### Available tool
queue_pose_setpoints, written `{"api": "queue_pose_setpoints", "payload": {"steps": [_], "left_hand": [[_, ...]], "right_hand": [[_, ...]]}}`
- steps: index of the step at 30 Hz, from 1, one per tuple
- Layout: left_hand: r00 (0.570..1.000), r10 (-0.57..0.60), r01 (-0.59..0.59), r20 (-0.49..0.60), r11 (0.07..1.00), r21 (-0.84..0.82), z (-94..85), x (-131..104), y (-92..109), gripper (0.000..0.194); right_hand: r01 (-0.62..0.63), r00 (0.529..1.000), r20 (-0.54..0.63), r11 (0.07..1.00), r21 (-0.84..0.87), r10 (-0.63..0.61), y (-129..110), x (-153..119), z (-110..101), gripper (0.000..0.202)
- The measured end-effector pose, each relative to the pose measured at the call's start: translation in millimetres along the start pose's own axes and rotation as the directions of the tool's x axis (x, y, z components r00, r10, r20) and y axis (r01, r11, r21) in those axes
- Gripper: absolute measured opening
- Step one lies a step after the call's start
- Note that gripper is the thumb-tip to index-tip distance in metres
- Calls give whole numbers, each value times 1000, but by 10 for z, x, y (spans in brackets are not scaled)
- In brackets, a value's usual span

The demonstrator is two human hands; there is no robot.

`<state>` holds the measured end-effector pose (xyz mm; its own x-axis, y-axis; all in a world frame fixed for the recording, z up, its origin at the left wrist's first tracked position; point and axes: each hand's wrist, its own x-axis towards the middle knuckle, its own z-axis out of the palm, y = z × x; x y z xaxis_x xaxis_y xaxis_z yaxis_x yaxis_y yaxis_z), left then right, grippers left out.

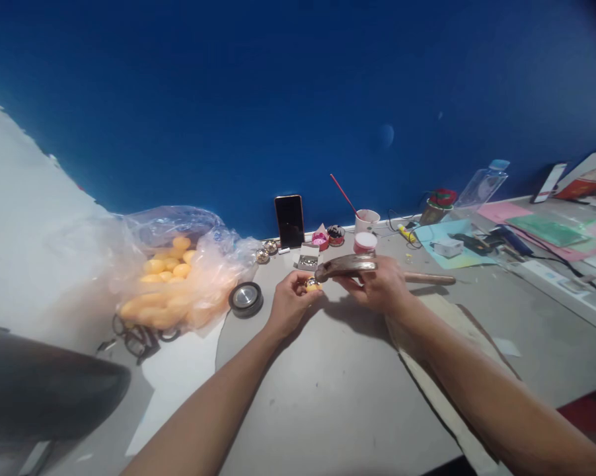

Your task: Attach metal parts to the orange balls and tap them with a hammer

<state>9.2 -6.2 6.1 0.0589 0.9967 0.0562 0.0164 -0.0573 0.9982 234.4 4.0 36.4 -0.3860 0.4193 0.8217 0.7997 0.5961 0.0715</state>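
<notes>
In the middle of the head view, my left hand (287,303) pinches a small yellow ball (312,287) that has a shiny metallic part on top. My right hand (384,289) is closed round a claw hammer (345,266), gripping it close to its head. The wooden handle sticks out to the right behind the hand. The hammer's face is right beside the metallic part; whether they touch I cannot tell. Just beyond the ball lies a small open box (308,256) holding shiny little pieces.
Left: a plastic bag (179,271) of yellow balls and a dark round weight (246,299). Behind: two shiny balls (265,252), a phone (289,221), small tubs, and a cup (367,220) with a red stick. Right: a folded cloth (439,337), papers and a clear bottle (484,186).
</notes>
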Motion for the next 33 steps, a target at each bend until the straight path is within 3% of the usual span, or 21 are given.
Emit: {"api": "queue_pose_setpoints", "payload": {"steps": [2, 7, 12, 16, 21, 26, 30, 33], "left_hand": [[1000, 2, -1, 13, 1000, -19, -1, -1, -7, 35], [1000, 14, -14, 25, 1000, 7, -12, 1, -15, 39], [998, 39, -40, 48, 999, 31, -21, -6, -9, 37], [997, 70, -72, 41, 996, 56, -9, -18, 16, 35], [993, 91, -95, 72, 994, 57, 6, -26, 30, 30], [993, 79, -89, 90, 989, 114, -1, -27, 16, 30], [992, 76, -87, 103, 990, 109, 9, -36, 10, 28], [993, 65, -76, 101, 990, 115, 19, -52, 27, 27]], "right_hand": [[17, 998, 58, 999, 33, -19, -2, 13, -6, 25], [-21, 995, -94, 1000, -10, 20, 14, 35, -28, 29], [-42, 994, 106, 998, 46, 37, -2, 36, -26, 27], [-63, 997, 42, 997, 52, 61, -11, 39, -49, 32], [-49, 991, 127, 997, 55, 42, -62, 44, -52, 30], [-29, 999, -43, 998, 48, 31, -86, 59, -69, 30], [-2, 999, 51, 998, 59, -1, -83, 59, -68, 29], [-7, 1000, 22, 998, 68, 6, -69, 48, -70, 28]]}}
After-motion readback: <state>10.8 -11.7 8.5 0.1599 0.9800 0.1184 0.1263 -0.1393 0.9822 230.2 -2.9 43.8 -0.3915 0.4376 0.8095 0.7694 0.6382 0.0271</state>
